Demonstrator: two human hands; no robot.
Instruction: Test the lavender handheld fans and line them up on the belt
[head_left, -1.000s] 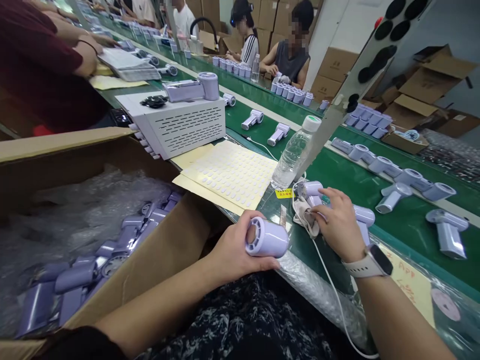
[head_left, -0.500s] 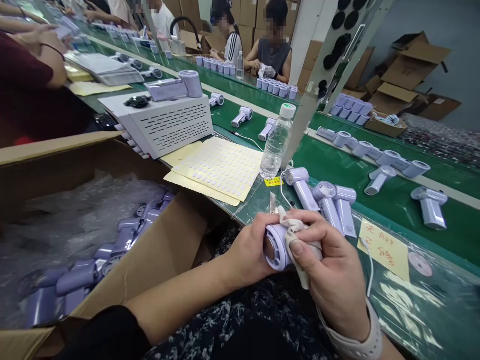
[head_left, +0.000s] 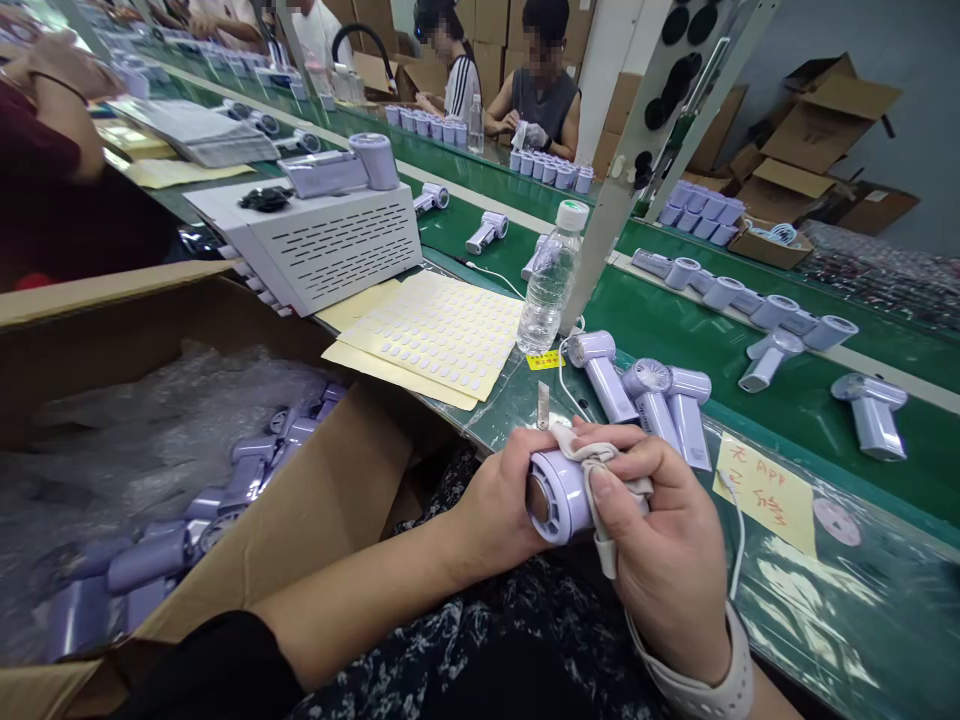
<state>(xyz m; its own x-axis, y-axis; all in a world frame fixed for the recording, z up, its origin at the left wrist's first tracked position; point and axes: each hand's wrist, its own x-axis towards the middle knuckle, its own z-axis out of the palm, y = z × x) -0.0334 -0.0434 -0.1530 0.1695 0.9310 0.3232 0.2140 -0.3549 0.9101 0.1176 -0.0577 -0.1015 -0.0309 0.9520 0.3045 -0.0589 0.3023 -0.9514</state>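
A lavender handheld fan is held above my lap, its round vented end facing left. My left hand wraps round the fan from the left; the fan's handle is hidden by the hands. With my right hand I pinch a whitish cloth and press it against the fan's right side. Just beyond the hands, a small metal blade lies on the bench. Several more lavender fans rest behind it, near a white cable.
An open carton of fans and plastic wrap stands at the left. Sticker sheets, a water bottle and a white vented box sit on the bench. Fans lie on the green conveyor. Co-workers sit across and at the far left.
The cloth has shifted slightly right on the fan, baring more of its casing. Fans on the conveyor's near side have moved a little to the right.
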